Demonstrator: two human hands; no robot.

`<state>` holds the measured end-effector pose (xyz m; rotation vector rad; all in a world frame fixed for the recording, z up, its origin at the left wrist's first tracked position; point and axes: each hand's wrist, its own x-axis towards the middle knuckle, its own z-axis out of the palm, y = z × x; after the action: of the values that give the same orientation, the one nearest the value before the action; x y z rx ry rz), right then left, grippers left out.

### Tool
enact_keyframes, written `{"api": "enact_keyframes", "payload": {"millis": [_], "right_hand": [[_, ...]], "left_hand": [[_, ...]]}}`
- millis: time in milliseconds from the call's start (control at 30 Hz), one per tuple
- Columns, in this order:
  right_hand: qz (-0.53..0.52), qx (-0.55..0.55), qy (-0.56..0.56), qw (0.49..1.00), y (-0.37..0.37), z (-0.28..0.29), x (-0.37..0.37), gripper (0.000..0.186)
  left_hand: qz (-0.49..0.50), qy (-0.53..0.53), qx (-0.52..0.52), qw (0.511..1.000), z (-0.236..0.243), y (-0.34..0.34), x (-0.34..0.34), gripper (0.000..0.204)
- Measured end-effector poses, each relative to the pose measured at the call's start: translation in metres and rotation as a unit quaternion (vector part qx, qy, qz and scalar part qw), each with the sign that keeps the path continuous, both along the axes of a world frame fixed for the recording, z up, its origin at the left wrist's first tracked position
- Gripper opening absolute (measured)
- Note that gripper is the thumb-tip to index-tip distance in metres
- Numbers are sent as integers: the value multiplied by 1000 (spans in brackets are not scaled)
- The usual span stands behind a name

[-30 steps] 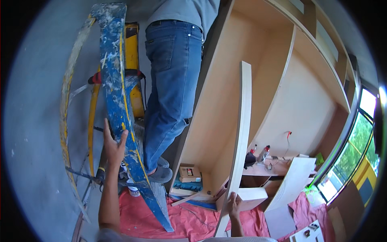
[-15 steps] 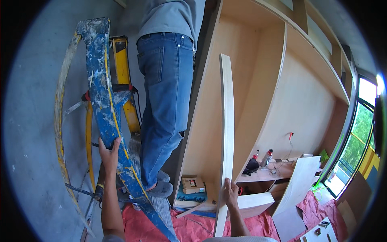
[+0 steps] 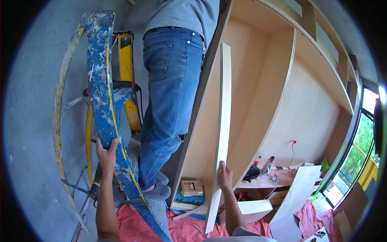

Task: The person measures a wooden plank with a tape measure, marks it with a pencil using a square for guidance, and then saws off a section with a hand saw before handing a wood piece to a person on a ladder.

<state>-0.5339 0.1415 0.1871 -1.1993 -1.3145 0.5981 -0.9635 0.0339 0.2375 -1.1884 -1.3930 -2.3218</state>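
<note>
My left hand [image 3: 107, 153] is closed around the blue rail of a paint-splattered stepladder [image 3: 100, 76], its thumb laid along the near side. In my right hand [image 3: 225, 175] is a long pale wooden board [image 3: 225, 105], gripped in its lower half. The board stands nearly upright, leaning slightly, in front of a tall open plywood cabinet [image 3: 248, 76]. Its lower end hangs near the red floor sheet. Some of my right fingers are hidden behind it. Between ladder and cabinet, another person [image 3: 171, 80] in jeans and grey shoes stands on a ladder step; the hands are out of view.
A cardboard box [image 3: 192, 187] and a teal case [image 3: 189, 199] sit in the cabinet's bottom. Bottles [image 3: 268, 164] and a black bag [image 3: 252, 172] rest on a low shelf. A loose panel [image 3: 296, 193] leans at the right. Red sheeting [image 3: 185, 226] covers the floor; a grey wall [image 3: 32, 121] is left.
My right hand has risen and shifted left with the board, whose lower end swung left. My left hand keeps its hold on the ladder. The view has tilted slightly.
</note>
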Motion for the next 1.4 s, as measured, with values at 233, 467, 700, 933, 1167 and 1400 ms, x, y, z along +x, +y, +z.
{"api": "enact_keyframes", "payload": {"millis": [233,467,700,933,1167,1400], "right_hand": [[21,39,45,998,-11,-21,-9,54],[-8,59,73,996,-13,-70,11,51],[-4,18,78,997,-34,-67,13,51],[-23,24,85,996,-35,-68,12,50],[20,32,120,992,-36,-75,3,46],[33,33,102,994,-25,-88,1,47]], "left_hand": [[-28,-8,-1,1000,1,-2,-1,62],[-49,-25,-8,998,1,1,-1,62],[-63,-37,-1,997,-5,2,-7,65],[-30,-25,-17,999,-2,1,-2,67],[12,-13,-49,999,-10,9,-11,72],[10,-24,-48,999,-5,4,-5,74]]}}
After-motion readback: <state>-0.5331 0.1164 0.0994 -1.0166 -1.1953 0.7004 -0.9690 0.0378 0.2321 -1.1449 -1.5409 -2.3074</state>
